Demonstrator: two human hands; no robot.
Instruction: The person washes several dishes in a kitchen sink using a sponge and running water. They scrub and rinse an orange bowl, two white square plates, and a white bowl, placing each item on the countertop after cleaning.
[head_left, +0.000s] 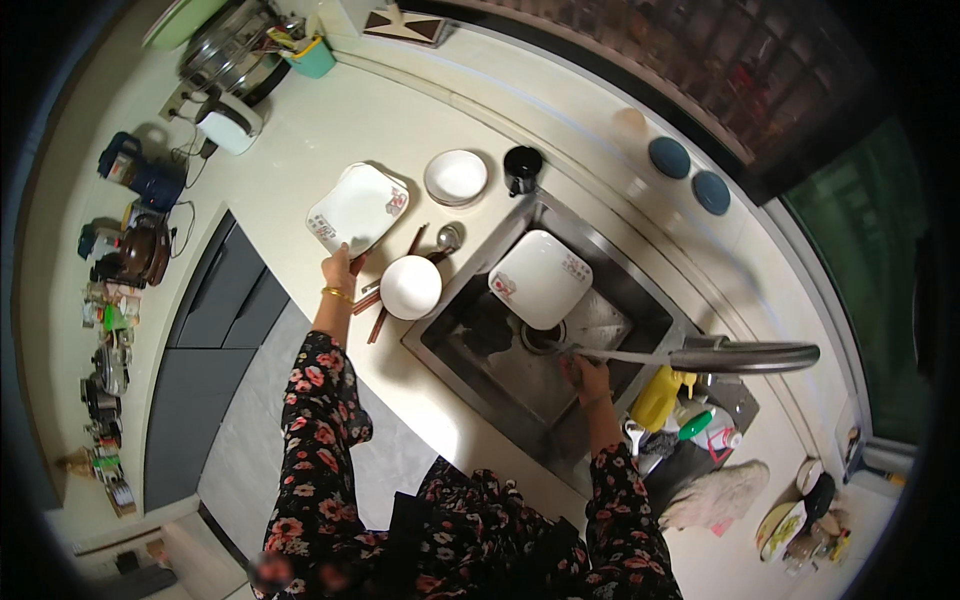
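My left hand (341, 270) grips the near rim of a white square plate (360, 206) with a printed floral pattern, at a stack on the counter. My right hand (589, 377) is in the stainless steel sink (517, 394), where a stream of water (630, 356) from the faucet (742, 355) reaches its fingers. Whether those fingers hold something small and dark is unclear. Beyond it, another white square plate (540, 279) rests in the sink beside the drain (543, 337). Near my left hand, a white bowl (410, 287) sits over chopsticks (377, 326) and a metal spoon (448, 238).
Stacked white round bowls (456, 177) and a black mug (523, 169) stand behind the sink. Right of it are a yellow bottle (654, 397), other bottles and a pale cloth (716, 493). A white kettle (229, 124) and a turquoise container (311, 58) stand at the far left.
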